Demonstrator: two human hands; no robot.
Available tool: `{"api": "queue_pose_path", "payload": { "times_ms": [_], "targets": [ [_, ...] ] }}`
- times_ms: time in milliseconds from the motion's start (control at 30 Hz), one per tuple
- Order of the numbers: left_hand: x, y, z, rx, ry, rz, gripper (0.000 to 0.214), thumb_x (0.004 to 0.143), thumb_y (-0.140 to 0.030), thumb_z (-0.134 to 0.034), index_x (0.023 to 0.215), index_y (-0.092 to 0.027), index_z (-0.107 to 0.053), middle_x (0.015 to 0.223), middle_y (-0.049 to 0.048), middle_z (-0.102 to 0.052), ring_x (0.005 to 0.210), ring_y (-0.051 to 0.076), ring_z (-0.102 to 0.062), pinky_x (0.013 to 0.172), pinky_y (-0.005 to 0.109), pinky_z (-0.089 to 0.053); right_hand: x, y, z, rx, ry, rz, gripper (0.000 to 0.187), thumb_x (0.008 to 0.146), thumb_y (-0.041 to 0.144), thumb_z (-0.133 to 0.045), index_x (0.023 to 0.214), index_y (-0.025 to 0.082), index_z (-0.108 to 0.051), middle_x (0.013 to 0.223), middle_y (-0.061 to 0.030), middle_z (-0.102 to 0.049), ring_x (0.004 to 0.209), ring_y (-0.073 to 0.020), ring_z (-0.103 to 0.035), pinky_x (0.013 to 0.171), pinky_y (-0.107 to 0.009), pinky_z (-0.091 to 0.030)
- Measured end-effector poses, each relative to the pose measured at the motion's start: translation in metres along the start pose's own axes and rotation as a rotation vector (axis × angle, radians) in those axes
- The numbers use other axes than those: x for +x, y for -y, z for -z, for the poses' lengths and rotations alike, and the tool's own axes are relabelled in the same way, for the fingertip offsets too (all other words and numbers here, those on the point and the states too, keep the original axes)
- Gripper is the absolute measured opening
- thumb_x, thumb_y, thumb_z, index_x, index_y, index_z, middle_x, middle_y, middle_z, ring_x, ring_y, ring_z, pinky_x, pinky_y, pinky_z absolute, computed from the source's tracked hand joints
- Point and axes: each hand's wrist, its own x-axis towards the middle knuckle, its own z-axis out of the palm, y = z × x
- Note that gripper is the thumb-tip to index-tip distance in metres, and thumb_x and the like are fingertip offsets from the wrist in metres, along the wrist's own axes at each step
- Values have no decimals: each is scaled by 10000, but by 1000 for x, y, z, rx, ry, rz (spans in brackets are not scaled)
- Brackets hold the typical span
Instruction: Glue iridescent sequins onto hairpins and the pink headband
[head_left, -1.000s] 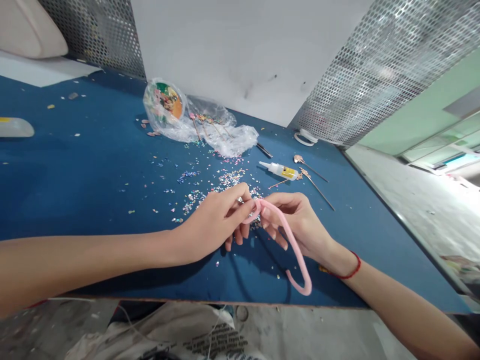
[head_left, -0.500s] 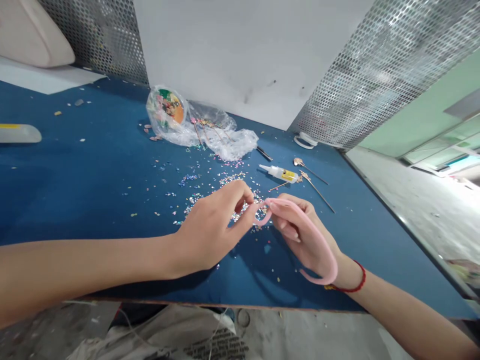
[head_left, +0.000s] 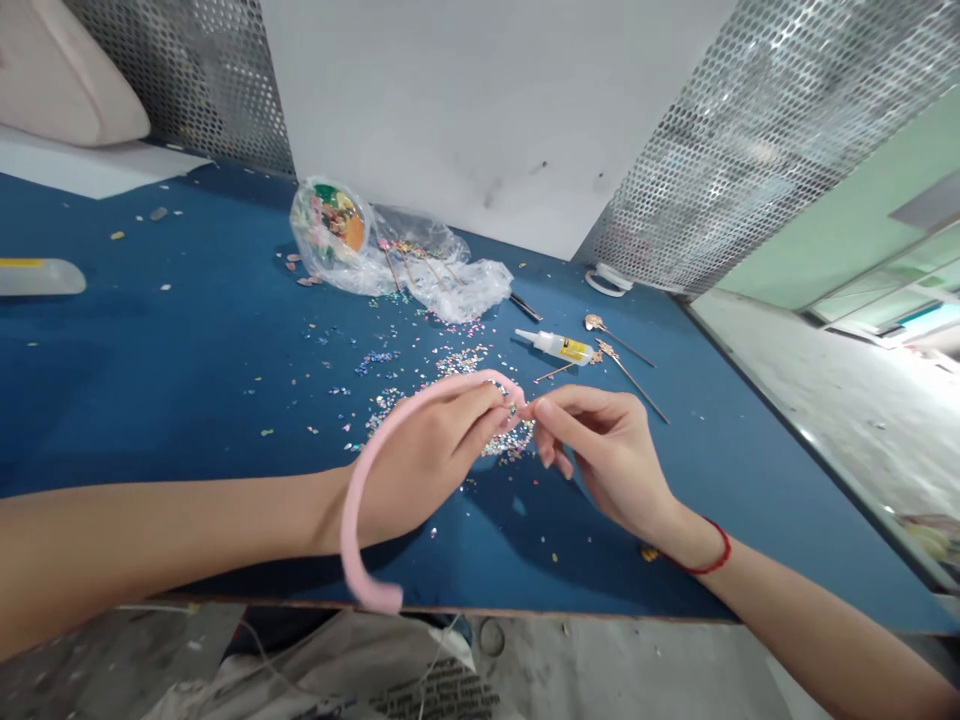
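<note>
A curved pink headband arches over the back of my left hand, one end hanging near the table's front edge. My left fingers are closed on its other end, above scattered sequins. Close against them, my right hand pinches thumb and forefinger together at the band's tip. What sits in that pinch is too small to make out; the other right fingers curl loosely beneath. A glue bottle lies just beyond my right hand, beside thin hair sticks with decorated heads.
Crumpled clear plastic and a round, colourful container stand against the white panel. A black pen-like tool and a white ring lie behind the glue. Another bottle rests at far left on the blue table.
The pink headband has swung from over my right hand to over my left. My right hand has let go of its long part and now pinches near its tip.
</note>
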Motion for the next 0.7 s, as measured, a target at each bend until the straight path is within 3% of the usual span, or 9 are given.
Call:
{"api": "queue_pose_path", "payload": {
  "times_ms": [100, 233, 467, 600, 700],
  "targets": [
    [4, 1, 3, -118, 34, 73, 292, 992, -231, -401, 750, -161, -548, 727, -20, -578, 679, 100, -520, 638, 218, -387, 2, 0, 3, -125, -83, 123, 130, 822, 321, -696, 762, 206, -707, 596, 29, -572, 493, -64, -474, 397, -193, -354],
    [6, 4, 3, -212, 97, 115, 325, 990, -270, -408, 719, -159, -549, 660, -38, -515, 605, 90, -443, 574, 218, -331, 3, 4, 1, -196, -18, 140, 132, 814, 309, -699, 908, 221, -724, 689, 23, -620, 535, -63, -490, 436, -196, -383],
    [7, 4, 5, -343, 193, 154, 273, 955, -278, -480, 739, -168, -605, 722, -32, -563, 659, 96, -469, 618, 223, -342, 2, 6, -3, -231, -19, 104, 99, 779, 274, -725, 730, 188, -714, 640, 14, -651, 515, -73, -518, 452, -211, -402],
    [10, 4, 5, -537, 252, 293, 353, 970, -379, -423, 758, -167, -610, 735, -23, -556, 646, 101, -445, 588, 236, -327, 0, 6, -3, -234, -13, 110, 135, 786, 267, -713, 684, 180, -712, 639, -6, -677, 544, -91, -550, 484, -223, -426],
    [12, 5, 4, -699, 270, 397, 348, 932, -414, -486, 731, -160, -613, 712, -18, -561, 652, 105, -459, 593, 238, -333, -1, 7, -4, -264, -32, 112, 158, 781, 259, -713, 649, 171, -705, 599, -5, -664, 524, -86, -531, 470, -220, -409]
  ]
}}
